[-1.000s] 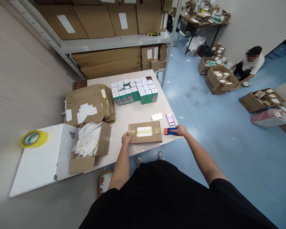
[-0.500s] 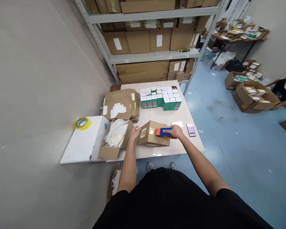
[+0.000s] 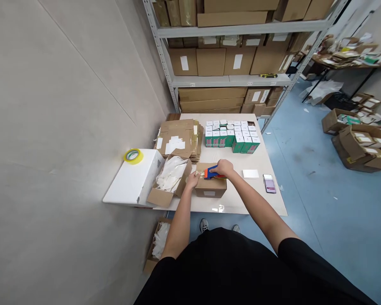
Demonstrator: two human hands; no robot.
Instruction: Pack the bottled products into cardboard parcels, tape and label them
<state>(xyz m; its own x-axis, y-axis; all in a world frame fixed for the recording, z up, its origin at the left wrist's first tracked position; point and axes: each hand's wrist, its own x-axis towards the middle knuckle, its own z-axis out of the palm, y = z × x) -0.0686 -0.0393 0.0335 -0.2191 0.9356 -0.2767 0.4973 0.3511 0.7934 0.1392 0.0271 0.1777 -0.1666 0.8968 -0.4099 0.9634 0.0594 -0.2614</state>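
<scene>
A closed cardboard box (image 3: 210, 191) sits flat on the table's front part, with shiny clear tape across its top. My right hand (image 3: 225, 168) is wrapped round a blue and orange tape dispenser (image 3: 211, 172), which rests against the box top. At the box's upper left edge, my left hand (image 3: 192, 180) grips with its fingers closed, touching the box beside the tape; its fingertips are partly hard to make out. Left of that hand stands an open carton (image 3: 161, 197) filled with white packing paper (image 3: 172, 173).
Flattened cartons (image 3: 178, 135) are stacked behind the open carton. Green and white small boxes (image 3: 238, 146) stand in rows at the back. A white card (image 3: 250, 173) and a phone (image 3: 269, 184) lie on the right. Yellow tape (image 3: 133, 156) rests on a white box (image 3: 127, 178). Shelving (image 3: 209, 81) stands behind.
The cardboard box has gone from turned and tilted to lying square and flat. The tape dispenser has moved left across its top, nearer my left hand. The camera view has shifted left.
</scene>
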